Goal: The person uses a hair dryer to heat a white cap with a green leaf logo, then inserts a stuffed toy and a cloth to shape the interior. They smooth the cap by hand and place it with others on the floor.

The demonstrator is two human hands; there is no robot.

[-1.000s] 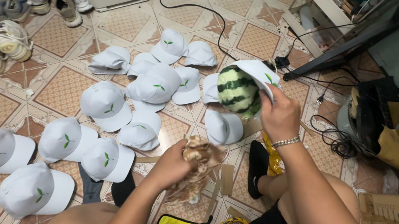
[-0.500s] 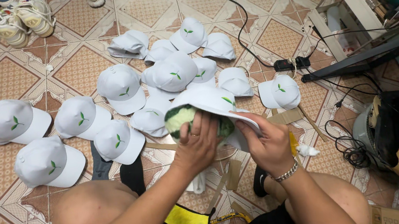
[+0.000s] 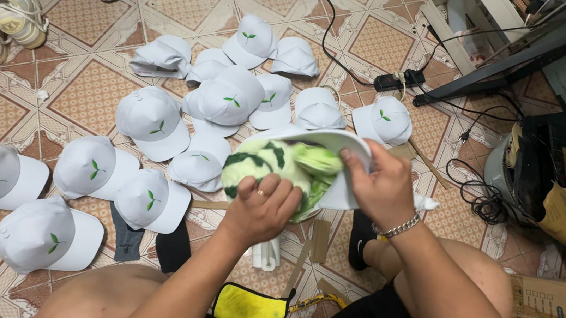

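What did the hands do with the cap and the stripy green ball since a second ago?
The right hand brought the white cap with the green striped ball down from the side to the middle. The left hand let go of the crumpled brown stuff it held and now presses on the ball. The other caps on the tiled floor stayed put.

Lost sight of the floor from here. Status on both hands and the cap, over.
Left hand pressing green striped stuffing into white cap. Right hand gripping the cap's brim. Finished white caps spread on the tiled floor ahead, none obstructing.
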